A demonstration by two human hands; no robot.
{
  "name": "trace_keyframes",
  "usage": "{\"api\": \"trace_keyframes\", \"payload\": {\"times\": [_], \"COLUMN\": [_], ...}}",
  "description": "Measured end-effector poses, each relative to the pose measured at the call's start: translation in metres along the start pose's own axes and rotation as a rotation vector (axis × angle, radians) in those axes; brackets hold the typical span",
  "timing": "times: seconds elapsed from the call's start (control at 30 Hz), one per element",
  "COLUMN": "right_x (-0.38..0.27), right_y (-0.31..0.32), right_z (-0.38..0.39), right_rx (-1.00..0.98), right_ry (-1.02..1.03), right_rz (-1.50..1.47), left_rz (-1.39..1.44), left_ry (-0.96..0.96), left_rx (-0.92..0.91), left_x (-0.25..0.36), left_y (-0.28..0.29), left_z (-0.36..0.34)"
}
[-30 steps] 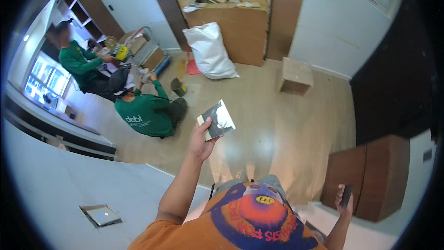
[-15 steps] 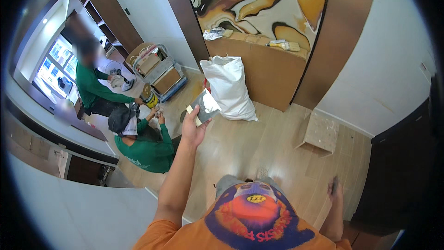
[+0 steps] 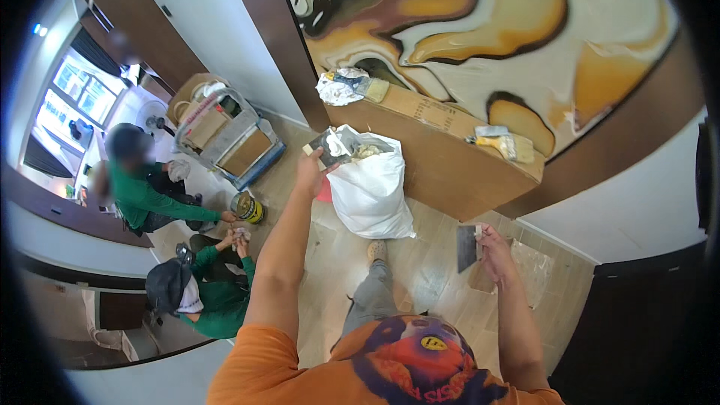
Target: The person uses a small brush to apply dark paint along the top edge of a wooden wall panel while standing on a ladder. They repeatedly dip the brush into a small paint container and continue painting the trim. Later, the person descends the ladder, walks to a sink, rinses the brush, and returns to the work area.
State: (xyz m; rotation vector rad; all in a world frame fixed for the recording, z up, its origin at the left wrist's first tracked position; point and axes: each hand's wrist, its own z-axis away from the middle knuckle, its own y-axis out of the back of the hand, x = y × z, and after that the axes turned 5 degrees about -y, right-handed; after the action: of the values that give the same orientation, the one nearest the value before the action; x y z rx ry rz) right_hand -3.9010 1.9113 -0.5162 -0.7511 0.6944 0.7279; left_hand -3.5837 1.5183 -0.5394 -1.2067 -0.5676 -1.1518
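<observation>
Co-workers: two people in green tops crouch on the floor (image 3: 450, 270) at the far left, their hands at a small round tin (image 3: 246, 208); a trolley with boxes (image 3: 229, 139) stands just behind them.
Left hand: the left hand (image 3: 309, 171) is stretched forward with its fingers (image 3: 319, 156) closed on a flat dark plate (image 3: 330, 147), a hawk or board as far as I can tell, held by its near edge.
Plate and sack: the plate sits right at the open mouth of the white sack (image 3: 371, 191), touching or just over its left rim; the sack lies to the right of and just below the fingers, standing upright on the floor against the wooden cabinet (image 3: 442, 165).
Cabinet top: a crumpled white rag (image 3: 336, 86) with a brush lies at the left end; another broad brush (image 3: 506, 144) lies near the right end.
Right hand: the right hand (image 3: 495, 251) hangs low, fingers wrapped round the handle of a wide flat scraper (image 3: 466, 246), blade upright with its long axis roughly vertical, well apart from the sack.
Nearer hand: the left hand is much the nearer to the sack.
Hard to tell: what is on the plate, and what is inside the sack beyond some pale lumps at the mouth; the scraper's handle is hidden in the palm; a clear plastic sheet (image 3: 534, 266) on the floor beside the right hand is blurred.
</observation>
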Motion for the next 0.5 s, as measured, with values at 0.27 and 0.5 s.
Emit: {"api": "trace_keyframes", "payload": {"times": [0.27, 0.5], "right_x": [-0.027, 0.019], "right_y": [-0.129, -0.243], "right_z": [-0.213, -0.35], "right_rx": [0.265, 0.262], "right_ry": [0.208, 0.427], "right_rz": [0.454, 0.827], "left_rz": [-0.398, -0.343], "left_ry": [0.278, 0.403], "left_rx": [0.122, -0.005], "left_x": [-0.109, -0.137], "left_y": [0.022, 0.038], "left_z": [-0.174, -0.187]}}
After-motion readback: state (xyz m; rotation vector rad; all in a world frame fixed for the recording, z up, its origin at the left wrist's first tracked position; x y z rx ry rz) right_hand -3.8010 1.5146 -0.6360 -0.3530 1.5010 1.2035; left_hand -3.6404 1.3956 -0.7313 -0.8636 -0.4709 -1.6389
